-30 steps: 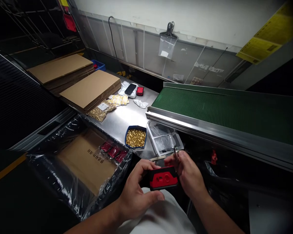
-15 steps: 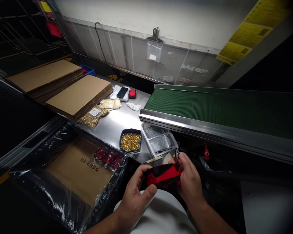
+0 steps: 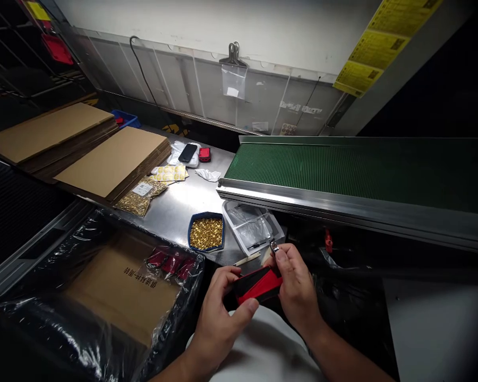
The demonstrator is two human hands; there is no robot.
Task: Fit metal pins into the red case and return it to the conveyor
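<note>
Low in front of me, my left hand [image 3: 223, 307] grips the left end of a red-and-black part [image 3: 258, 286], its thumb along the near edge. My right hand [image 3: 298, 284] is closed at the part's right end. A small shiny metal piece [image 3: 274, 246] sticks up from its thumb and fingers. Whether this piece is joined to the part I cannot tell; the fingers cover where they meet. Just beyond my hands are a blue tray [image 3: 189, 236] of small gold-coloured pieces [image 3: 206, 233] and a pale divided tray [image 3: 239, 241] with clear plastic bags.
A plastic-lined box [image 3: 115, 297] at left holds cardboard and several red bagged items [image 3: 171, 263]. Cardboard stacks [image 3: 113, 159], a bag of gold pieces [image 3: 137, 199], a phone [image 3: 188, 153] and a small red-and-black item [image 3: 204, 154] lie beyond. A green conveyor [image 3: 302, 164] runs right.
The red-and-black part has turned in my hands, showing a broader red face. The metal piece now tilts to the left above my right thumb. My view has shifted slightly right.
</note>
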